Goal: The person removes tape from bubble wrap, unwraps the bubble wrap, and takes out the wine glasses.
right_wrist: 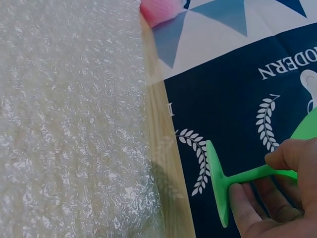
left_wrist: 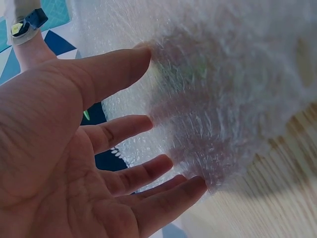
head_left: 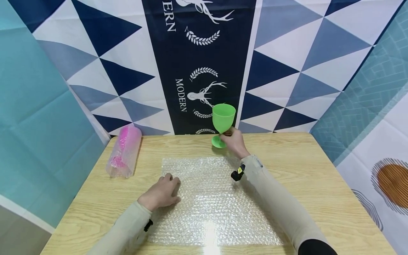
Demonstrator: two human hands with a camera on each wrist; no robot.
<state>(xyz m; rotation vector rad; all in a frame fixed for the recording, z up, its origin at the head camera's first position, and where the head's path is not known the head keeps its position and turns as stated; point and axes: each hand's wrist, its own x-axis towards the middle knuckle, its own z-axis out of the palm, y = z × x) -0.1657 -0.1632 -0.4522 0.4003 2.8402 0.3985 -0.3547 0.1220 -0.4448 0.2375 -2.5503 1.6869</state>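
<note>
By its stem, a green plastic goblet (head_left: 224, 117) is held upright in my right hand (head_left: 235, 142), near the table's back edge. The right wrist view shows thumb and fingers around the goblet's stem (right_wrist: 251, 174), just above its round foot. I cannot tell whether the foot touches the table. A sheet of bubble wrap (head_left: 210, 202) lies flat on the table in front. At the sheet's left side is my left hand (head_left: 162, 193), palm down. Its fingers are loosely bent, with the fingertips (left_wrist: 141, 121) against the bubble wrap (left_wrist: 237, 99) in the left wrist view.
A pink object wrapped in bubble wrap (head_left: 125, 150) lies at the table's back left. The wooden table (head_left: 306, 170) ends at the back against a patterned cloth (head_left: 121, 63). More cloth hangs at both sides.
</note>
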